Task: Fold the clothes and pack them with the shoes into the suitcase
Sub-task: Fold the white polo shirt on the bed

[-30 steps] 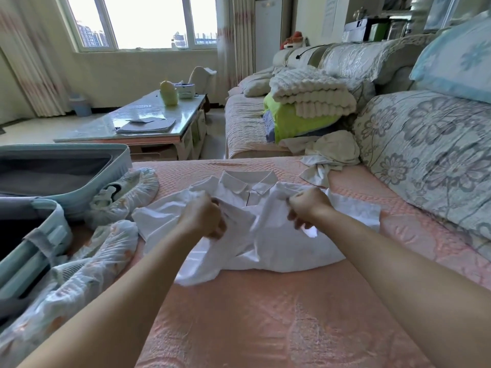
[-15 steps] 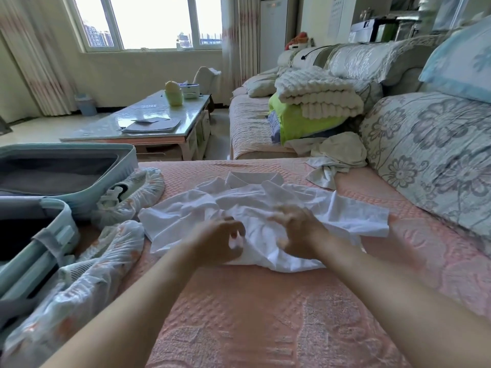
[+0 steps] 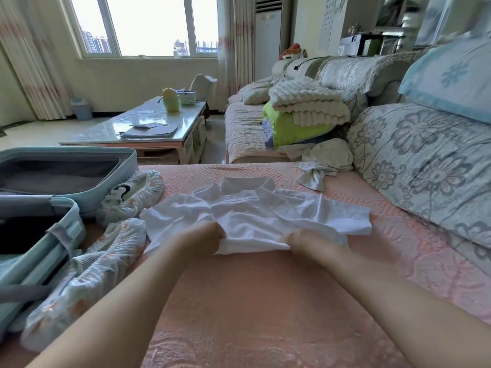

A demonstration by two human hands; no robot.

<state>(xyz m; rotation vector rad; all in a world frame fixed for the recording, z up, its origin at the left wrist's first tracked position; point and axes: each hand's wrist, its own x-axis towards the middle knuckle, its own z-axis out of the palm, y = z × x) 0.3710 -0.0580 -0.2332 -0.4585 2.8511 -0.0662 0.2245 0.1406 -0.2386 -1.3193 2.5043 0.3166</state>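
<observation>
The white shirt [image 3: 252, 216] is lying crumpled on the pink cover [image 3: 265, 301], with its collar on the far side from the person. The left hand [image 3: 206, 239] and the right hand [image 3: 305, 241] are both gripping its near edge, fingers curled into the cloth. Left of the left hand, wrapped shoes [image 3: 130, 197] are lying beside the open suitcase [image 3: 79, 181]. Beyond the right hand a beige cloth [image 3: 329, 158] is lying.

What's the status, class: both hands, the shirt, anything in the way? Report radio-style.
Left hand and right hand both gripping near edge of white collared shirt. Shirt rumpled, unfolded, on pink cover. Covered shoes crowd its left side, by open suitcase.
</observation>
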